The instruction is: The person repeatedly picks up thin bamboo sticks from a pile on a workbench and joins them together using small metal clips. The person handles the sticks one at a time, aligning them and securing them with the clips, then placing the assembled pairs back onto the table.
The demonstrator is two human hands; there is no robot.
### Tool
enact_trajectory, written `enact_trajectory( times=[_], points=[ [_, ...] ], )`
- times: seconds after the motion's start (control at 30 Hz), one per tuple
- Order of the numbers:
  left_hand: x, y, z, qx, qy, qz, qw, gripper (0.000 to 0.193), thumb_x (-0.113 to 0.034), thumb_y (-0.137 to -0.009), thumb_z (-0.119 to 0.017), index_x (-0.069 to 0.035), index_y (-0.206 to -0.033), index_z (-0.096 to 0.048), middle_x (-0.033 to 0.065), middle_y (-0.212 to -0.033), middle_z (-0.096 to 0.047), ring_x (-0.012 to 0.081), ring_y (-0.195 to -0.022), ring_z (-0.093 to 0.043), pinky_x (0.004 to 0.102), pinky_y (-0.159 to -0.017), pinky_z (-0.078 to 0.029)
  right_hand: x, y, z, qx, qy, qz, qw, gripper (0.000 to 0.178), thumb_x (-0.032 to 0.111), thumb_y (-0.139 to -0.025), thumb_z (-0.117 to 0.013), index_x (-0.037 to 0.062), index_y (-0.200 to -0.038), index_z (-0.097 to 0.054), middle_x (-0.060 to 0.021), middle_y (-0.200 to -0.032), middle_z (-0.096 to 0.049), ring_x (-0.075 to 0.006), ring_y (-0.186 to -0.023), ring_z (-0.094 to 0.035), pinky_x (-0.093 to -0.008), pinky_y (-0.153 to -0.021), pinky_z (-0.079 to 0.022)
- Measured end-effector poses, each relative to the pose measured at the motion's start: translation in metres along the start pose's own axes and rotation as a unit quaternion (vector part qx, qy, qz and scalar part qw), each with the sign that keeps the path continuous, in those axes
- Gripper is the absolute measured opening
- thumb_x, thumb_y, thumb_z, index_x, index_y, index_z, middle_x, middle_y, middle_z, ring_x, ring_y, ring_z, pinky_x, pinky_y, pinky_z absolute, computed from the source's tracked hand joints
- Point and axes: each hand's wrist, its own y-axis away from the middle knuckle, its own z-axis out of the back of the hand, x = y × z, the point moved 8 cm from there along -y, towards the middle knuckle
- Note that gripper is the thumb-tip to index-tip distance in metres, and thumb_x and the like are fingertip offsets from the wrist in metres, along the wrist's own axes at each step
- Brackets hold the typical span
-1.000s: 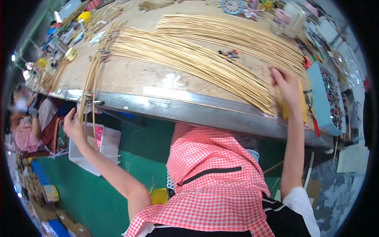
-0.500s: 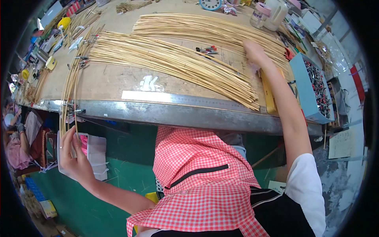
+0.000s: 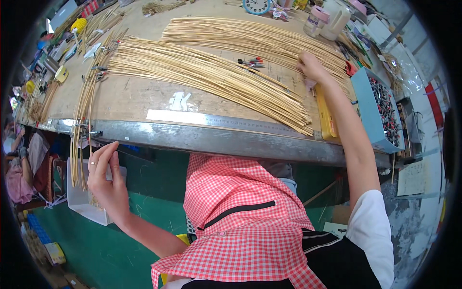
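A person (image 3: 360, 154) in a red-checked apron (image 3: 250, 250) faces a bench (image 3: 139, 98) bearing two spreads of slender straw-coloured sticks (image 3: 207, 74); the right hand (image 3: 312, 66) curls over the farther spread (image 3: 231, 36), its grip hidden; the left hand (image 3: 108, 185) hovers just beside overhanging sticks (image 3: 75, 164); a ruler (image 3: 192, 117) lies in front, a blue box (image 3: 368, 113) at right.

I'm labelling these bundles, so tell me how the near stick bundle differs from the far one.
The near bundle comes down at its right end by the steel ruler; the far bundle ends by the blue box.
The right hand is at the far bundle's front edge; neither hand is at the near bundle.
The near bundle's left end lies beside the thin canes; the far bundle's is away from them.
Both are long, pale tan sticks.
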Motion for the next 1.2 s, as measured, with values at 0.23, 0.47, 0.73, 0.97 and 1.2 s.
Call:
enact_trajectory(
  times=[0.23, 0.47, 0.73, 0.97, 1.2],
  points=[
    [-0.006, 0.0, -0.009, 0.016, 0.005, -0.026, 1.0, 0.015, 0.003, -0.088, -0.055, 0.003, -0.1, -0.065, 0.0092, -0.094, -0.064, 0.0179, -0.087, -0.06, 0.0282, -0.078, -0.045, -0.009, 0.003, 0.001, 0.024, -0.004, -0.016, 1.0, 0.013, 0.009, -0.077, -0.064, -0.0004, -0.083, -0.059, -0.0187, -0.082, -0.059, -0.0353, -0.083, -0.057, -0.042, -0.073, -0.045],
    [-0.022, 0.0, -0.028, 0.042, 0.018, -0.045, 0.998, 0.014, 0.003, -0.085, -0.058, 0.001, -0.096, -0.065, 0.01, -0.091, -0.064, 0.0223, -0.085, -0.061, 0.0305, -0.078, -0.046, 0.01, -0.008, 0.065, -0.087, 0.006, -0.008, 0.996, 0.013, 0.012, -0.081, -0.062, -0.0007, -0.082, -0.058, -0.0183, -0.089, -0.061, -0.0355, -0.088, -0.057, -0.0436, -0.075, -0.045],
    [-0.048, 0.0, -0.05, 0.082, 0.067, -0.059, 0.993, 0.015, 0.001, -0.082, -0.061, -0.003, -0.095, -0.066, 0.0098, -0.09, -0.064, 0.0276, -0.087, -0.06, 0.0412, -0.091, -0.044, 0.01, 0.012, 0.006, 0.086, 0.036, -0.024, 0.995, 0.013, 0.011, -0.08, -0.061, -0.0022, -0.081, -0.059, -0.02, -0.09, -0.058, -0.0378, -0.091, -0.055, -0.0432, -0.077, -0.045],
    [-0.179, 0.021, -0.03, 0.094, 0.25, -0.296, 0.917, 0.023, -0.006, -0.061, -0.064, -0.002, -0.084, -0.063, 0.0074, -0.085, -0.064, 0.027, -0.077, -0.061, 0.0431, -0.081, -0.046, -0.006, 0.001, -0.013, 0.041, 0.032, 0.004, 0.999, 0.017, 0.014, -0.078, -0.064, 0.0013, -0.087, -0.058, -0.0185, -0.082, -0.058, -0.0346, -0.084, -0.056, -0.0414, -0.072, -0.045],
    [-0.269, 0.064, -0.011, 0.156, 0.253, -0.421, 0.857, 0.036, -0.016, -0.064, -0.064, -0.001, -0.096, -0.059, 0.008, -0.1, -0.059, 0.023, -0.094, -0.054, 0.039, -0.091, -0.041, -0.002, 0.001, -0.012, 0.119, -0.003, -0.03, 0.992, 0.016, 0.014, -0.076, -0.066, 0.0009, -0.082, -0.06, -0.0175, -0.077, -0.06, -0.0299, -0.07, -0.058, -0.0395, -0.062, -0.045]
  ],
)
